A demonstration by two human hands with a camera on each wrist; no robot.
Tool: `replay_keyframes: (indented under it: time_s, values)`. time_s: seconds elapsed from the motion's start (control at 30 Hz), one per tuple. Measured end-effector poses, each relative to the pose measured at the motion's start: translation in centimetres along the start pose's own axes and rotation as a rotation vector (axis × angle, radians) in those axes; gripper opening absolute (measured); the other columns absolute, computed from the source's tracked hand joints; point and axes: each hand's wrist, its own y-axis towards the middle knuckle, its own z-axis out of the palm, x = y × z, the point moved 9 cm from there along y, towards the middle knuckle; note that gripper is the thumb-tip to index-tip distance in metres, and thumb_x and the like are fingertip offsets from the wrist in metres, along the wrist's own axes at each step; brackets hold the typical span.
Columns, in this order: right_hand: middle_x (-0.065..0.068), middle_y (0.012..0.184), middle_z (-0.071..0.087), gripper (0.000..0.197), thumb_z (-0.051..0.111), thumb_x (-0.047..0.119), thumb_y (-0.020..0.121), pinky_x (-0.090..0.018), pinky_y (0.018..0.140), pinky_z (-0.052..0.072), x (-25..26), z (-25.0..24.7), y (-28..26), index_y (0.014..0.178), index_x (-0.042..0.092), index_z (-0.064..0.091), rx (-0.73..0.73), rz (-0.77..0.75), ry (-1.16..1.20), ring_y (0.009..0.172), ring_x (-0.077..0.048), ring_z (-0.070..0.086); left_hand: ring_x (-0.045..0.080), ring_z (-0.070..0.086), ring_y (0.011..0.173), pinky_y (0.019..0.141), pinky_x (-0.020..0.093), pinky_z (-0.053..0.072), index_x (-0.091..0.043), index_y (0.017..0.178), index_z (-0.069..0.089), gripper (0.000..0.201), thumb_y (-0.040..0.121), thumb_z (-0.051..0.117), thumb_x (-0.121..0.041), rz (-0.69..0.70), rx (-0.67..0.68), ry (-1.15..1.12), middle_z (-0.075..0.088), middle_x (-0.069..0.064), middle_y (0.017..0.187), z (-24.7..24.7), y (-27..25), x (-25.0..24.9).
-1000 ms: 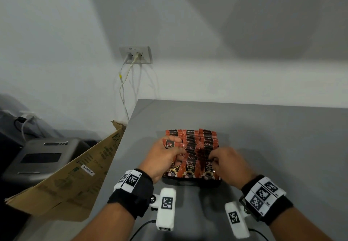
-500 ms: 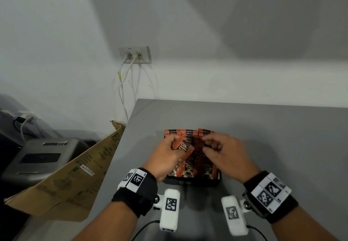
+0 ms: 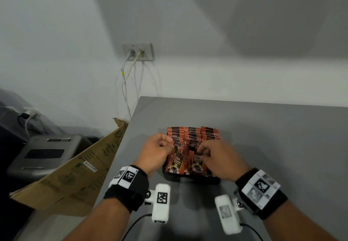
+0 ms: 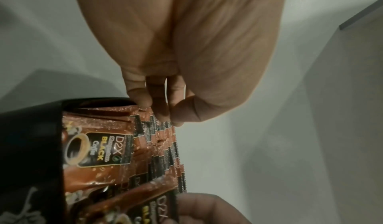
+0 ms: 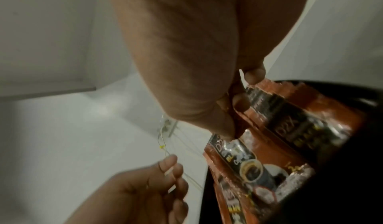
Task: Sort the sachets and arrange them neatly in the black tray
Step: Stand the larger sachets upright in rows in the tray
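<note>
The black tray stands on the grey table near the front edge. Upright orange-and-black coffee sachets fill it in three rows. My left hand hovers over the left row with loosely curled fingers. Its fingertips touch the sachets' top edges without gripping one. My right hand pinches the top edge of a front sachet between thumb and fingers. The tray's dark wall fills the left of the left wrist view.
The grey table stretches right and back to the white wall. A flattened cardboard box leans off the table's left edge, above a grey machine. A wall socket with hanging cables sits behind.
My left hand has let go of the tilted sachet it held half a second ago. Both hands have drawn back towards the tray's front, and the right one now pinches a front sachet.
</note>
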Motion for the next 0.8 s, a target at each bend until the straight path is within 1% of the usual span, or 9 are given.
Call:
replay_keyframes:
  time_s: [0.03,0.1,0.2,0.33,0.47,0.57,0.67,0.73,0.8]
  values:
    - [0.010,0.104,0.069,0.016,0.065,0.015,0.095,-0.015,0.078,0.049,0.1,0.9,0.0,0.106,0.025,0.071,0.009,-0.014,-0.033,0.088,-0.003,0.062,0.019,0.061,0.078,0.071,0.032,0.051,-0.009,0.100,0.064,0.019,0.087,0.060,0.004,0.001,-0.004,0.002,0.067,0.018,0.094,0.0,-0.1,0.0]
    - [0.009,0.107,0.071,0.017,0.064,0.016,0.095,-0.025,0.089,0.053,0.3,2.2,0.2,0.107,0.025,0.072,0.013,-0.033,-0.095,0.095,-0.008,0.064,0.020,0.061,0.079,0.076,0.035,0.053,-0.007,0.100,0.063,0.020,0.087,0.059,0.007,0.002,0.000,-0.006,0.066,0.015,0.092,0.2,-0.2,-0.1]
    - [0.009,0.105,0.069,0.017,0.062,0.018,0.093,-0.035,0.098,0.050,0.4,3.3,0.4,0.104,0.028,0.070,-0.002,-0.047,-0.158,0.098,-0.012,0.062,0.022,0.062,0.081,0.083,0.041,0.054,-0.005,0.100,0.063,0.020,0.086,0.059,0.009,-0.002,-0.002,-0.018,0.066,0.014,0.091,0.1,-0.3,0.0]
    - [0.008,0.106,0.065,0.020,0.059,0.016,0.094,-0.029,0.096,0.045,0.4,3.6,0.5,0.107,0.026,0.070,-0.037,-0.077,-0.177,0.098,-0.012,0.055,0.018,0.062,0.077,0.077,0.036,0.056,-0.004,0.100,0.063,0.019,0.087,0.058,0.008,0.006,-0.004,-0.015,0.066,0.015,0.091,0.1,-0.3,0.2]
    - [0.010,0.114,0.060,0.024,0.066,0.023,0.092,-0.028,0.102,0.043,-0.1,3.4,0.4,0.115,0.024,0.069,-0.084,-0.098,-0.174,0.108,-0.010,0.050,0.022,0.065,0.080,0.082,0.046,0.057,-0.009,0.098,0.065,0.019,0.087,0.058,0.005,0.027,-0.005,0.043,0.069,0.021,0.098,0.0,-0.2,0.3]
    - [0.009,0.121,0.057,0.033,0.068,0.027,0.091,-0.022,0.104,0.037,-1.4,1.0,0.0,0.124,0.021,0.065,-0.184,-0.072,-0.125,0.114,-0.008,0.048,0.015,0.066,0.093,0.086,0.037,0.058,-0.018,0.101,0.066,0.024,0.089,0.057,0.000,0.096,0.023,0.224,0.069,0.005,0.100,0.0,-0.1,0.2]
    - [0.004,0.138,0.056,0.043,0.067,0.028,0.093,-0.025,0.110,0.029,-2.5,-0.6,-0.5,0.134,0.019,0.061,-0.217,-0.063,-0.202,0.128,-0.013,0.048,0.008,0.066,0.104,0.094,0.030,0.056,-0.024,0.117,0.064,0.033,0.091,0.057,-0.004,0.174,0.111,0.386,0.064,-0.008,0.120,1.0,-0.2,-0.1]
    - [0.004,0.153,0.046,0.051,0.059,0.034,0.097,-0.026,0.115,0.018,-2.8,0.0,-0.7,0.145,0.021,0.051,-0.167,-0.076,-0.289,0.143,-0.016,0.039,0.011,0.055,0.126,0.111,0.022,0.035,-0.024,0.132,0.060,0.046,0.091,0.055,-0.005,0.313,0.162,0.631,0.056,-0.006,0.139,2.4,-0.4,-1.1]
    - [0.005,0.160,0.035,0.055,0.049,0.040,0.100,-0.027,0.117,0.006,-2.9,1.4,-0.7,0.152,0.023,0.041,-0.120,-0.105,-0.339,0.150,-0.016,0.028,0.012,0.030,0.146,0.119,0.022,0.012,-0.023,0.145,0.050,0.057,0.090,0.052,-0.008,0.455,0.215,0.828,0.041,-0.007,0.155,4.3,-0.8,-1.9]
